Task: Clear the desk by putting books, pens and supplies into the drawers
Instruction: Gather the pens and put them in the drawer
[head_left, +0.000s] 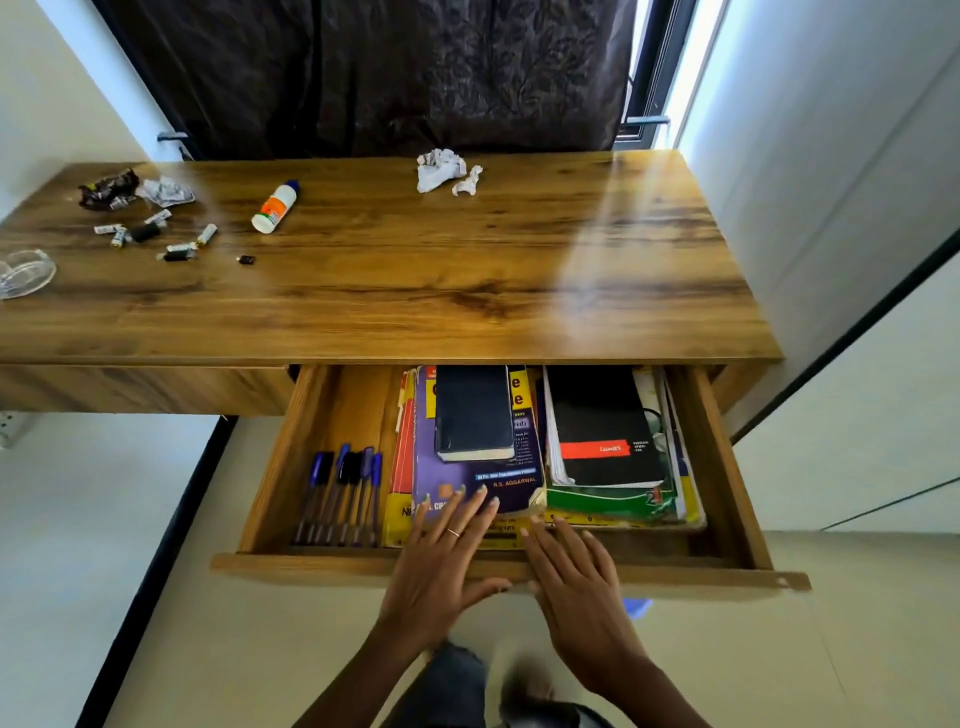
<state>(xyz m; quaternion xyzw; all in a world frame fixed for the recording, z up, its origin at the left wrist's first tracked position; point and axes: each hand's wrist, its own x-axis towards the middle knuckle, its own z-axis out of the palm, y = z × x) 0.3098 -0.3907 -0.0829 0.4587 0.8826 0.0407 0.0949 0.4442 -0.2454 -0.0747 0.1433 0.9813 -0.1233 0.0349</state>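
Observation:
The wooden drawer (322, 564) stands pulled out under the desk (415, 291). Inside lie several blue pens (343, 493) at the left, a purple book (467, 478) with a dark blue book (472, 410) on top, and a black notebook (602, 431) on a green stack at the right. My left hand (441, 566) reaches over the drawer's front edge with straight fingers above the purple book. My right hand (576, 582) lies flat over the front edge beside it. A white glue bottle (275, 206) lies on the desk.
Several small batteries (156, 236), dark wrappers (106, 188), crumpled paper (441, 169) and a glass ashtray (23, 273) sit on the desktop. A closed drawer (145, 387) is at the left. Dark curtain behind, white wall at the right.

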